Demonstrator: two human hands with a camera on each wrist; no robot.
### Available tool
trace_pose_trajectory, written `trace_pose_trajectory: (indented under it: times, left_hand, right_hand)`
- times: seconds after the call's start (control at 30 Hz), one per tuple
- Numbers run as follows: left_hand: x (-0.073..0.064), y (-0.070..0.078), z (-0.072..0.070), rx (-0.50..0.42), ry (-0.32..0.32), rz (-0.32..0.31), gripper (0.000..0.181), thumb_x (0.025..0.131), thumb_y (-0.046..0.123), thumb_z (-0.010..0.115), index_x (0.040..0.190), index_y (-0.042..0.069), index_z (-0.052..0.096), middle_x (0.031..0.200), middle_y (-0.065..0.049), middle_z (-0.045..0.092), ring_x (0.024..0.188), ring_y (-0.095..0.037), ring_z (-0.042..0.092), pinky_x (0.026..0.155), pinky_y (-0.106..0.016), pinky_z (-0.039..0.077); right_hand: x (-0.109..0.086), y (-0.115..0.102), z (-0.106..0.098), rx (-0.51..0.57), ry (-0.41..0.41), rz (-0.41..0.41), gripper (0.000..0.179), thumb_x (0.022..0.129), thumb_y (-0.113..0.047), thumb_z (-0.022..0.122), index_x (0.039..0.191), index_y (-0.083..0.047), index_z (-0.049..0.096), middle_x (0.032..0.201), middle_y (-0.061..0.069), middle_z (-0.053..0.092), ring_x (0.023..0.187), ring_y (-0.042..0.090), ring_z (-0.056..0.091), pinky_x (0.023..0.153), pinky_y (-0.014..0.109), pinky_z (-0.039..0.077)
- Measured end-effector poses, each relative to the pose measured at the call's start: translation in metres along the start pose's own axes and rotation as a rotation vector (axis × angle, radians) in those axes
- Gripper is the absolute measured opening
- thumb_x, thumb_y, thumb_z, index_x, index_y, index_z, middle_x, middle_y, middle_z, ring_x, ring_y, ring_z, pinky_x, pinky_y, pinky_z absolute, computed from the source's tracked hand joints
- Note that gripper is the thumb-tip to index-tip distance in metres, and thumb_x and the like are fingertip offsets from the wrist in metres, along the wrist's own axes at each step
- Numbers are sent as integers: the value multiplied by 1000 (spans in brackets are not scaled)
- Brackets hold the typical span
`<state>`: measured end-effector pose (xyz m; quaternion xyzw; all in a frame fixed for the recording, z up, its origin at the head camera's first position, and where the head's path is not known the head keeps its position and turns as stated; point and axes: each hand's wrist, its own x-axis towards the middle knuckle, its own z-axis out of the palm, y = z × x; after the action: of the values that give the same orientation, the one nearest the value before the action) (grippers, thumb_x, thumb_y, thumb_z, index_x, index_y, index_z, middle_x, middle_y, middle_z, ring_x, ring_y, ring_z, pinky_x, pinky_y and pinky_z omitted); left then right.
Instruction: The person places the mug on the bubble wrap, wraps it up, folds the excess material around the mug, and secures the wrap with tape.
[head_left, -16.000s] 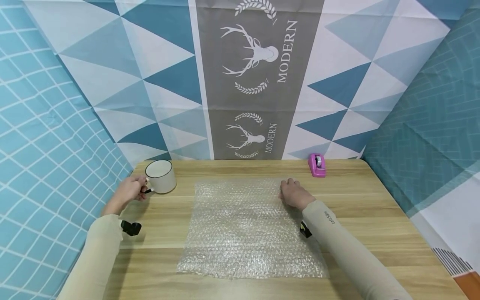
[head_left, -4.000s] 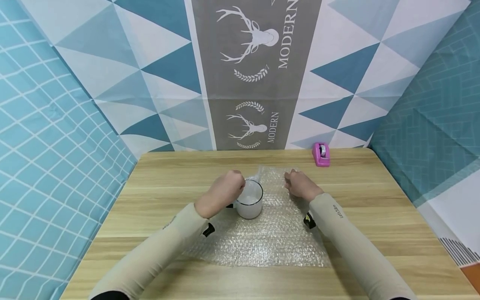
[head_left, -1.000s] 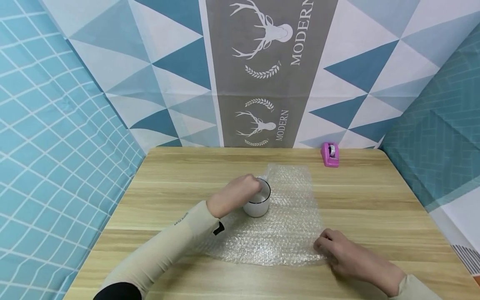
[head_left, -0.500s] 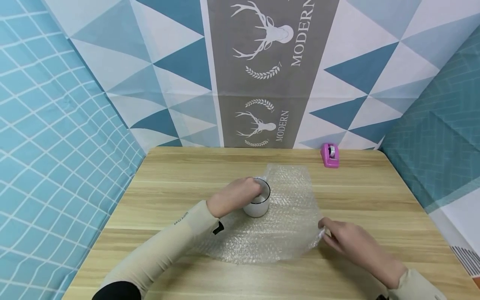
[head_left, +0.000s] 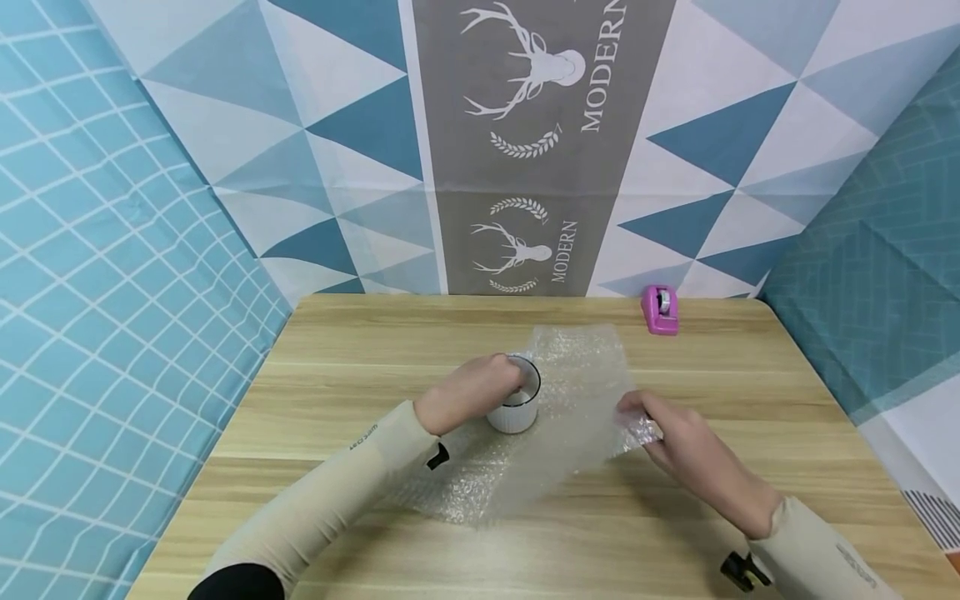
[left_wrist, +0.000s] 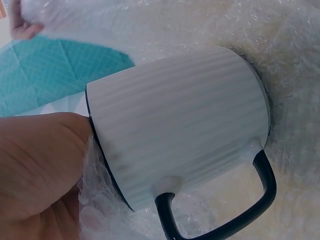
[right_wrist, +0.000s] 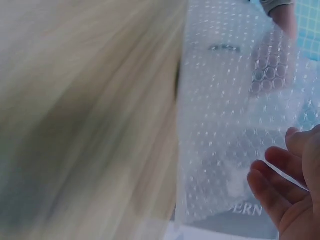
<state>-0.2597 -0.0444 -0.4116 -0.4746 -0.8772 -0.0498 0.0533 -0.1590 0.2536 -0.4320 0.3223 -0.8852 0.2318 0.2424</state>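
A white ribbed mug (head_left: pixel 513 415) with a dark rim stands upright on a sheet of bubble wrap (head_left: pixel 577 358). Its black handle (left_wrist: pixel 267 182) shows in the left wrist view. My left hand (head_left: pixel 472 390) reaches into the mug's mouth, its fingers hidden inside; some wrap (left_wrist: pixel 97 200) is bunched at the rim beside it. Right of the mug, my right hand (head_left: pixel 675 442) pinches the sheet's near right corner and holds it raised off the table. Up close in the right wrist view, the bubbled sheet (right_wrist: pixel 215 115) hangs taut beside the curled fingers (right_wrist: pixel 272 197).
A pink tape dispenser (head_left: pixel 661 311) stands at the back right of the wooden table (head_left: pixel 360 333). Patterned cloth (head_left: pixel 360 125) hangs behind the table, and blue checked cloth (head_left: pixel 112 292) runs along its left side.
The mug has come from the far left onto the wrap. Over the last second, my right hand has lifted the near right corner and drawn it up and away. My left hand stays at the mug.
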Motion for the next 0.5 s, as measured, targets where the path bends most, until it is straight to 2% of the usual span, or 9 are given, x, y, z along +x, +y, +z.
trace_pose_trajectory:
  times: [0.1,0.27,0.37,0.5]
  left_hand:
    - [0,-1,0,-15,-1,0,29,95,-8,56,84,15,71,81,6,63,73,-5,55,62,-21,49]
    - [-1,0,1,-41,-10,-9,28,94,-8,56,90,13,74,89,3,70,80,-7,63,66,-22,53]
    - [-2,1,1,-46,-5,-14,27,96,-6,57,92,13,75,93,2,72,84,-7,65,69,-22,55]
    - [-2,2,0,-41,4,-24,26,98,-5,56,92,13,74,93,3,71,84,-8,64,70,-22,55]
  right_hand:
    - [13,-4,3,37,16,3,45,77,18,71,114,-6,64,110,5,74,98,21,74,87,16,55]
    - [35,-13,14,71,91,-47,41,80,14,72,117,-5,66,114,7,74,101,24,74,94,14,52]
    - [45,-16,21,95,120,-72,41,81,11,73,119,-3,66,115,8,74,103,25,73,95,17,53]
    - [55,-19,28,110,140,-55,45,83,9,73,125,-1,64,118,12,72,108,27,72,96,27,56]
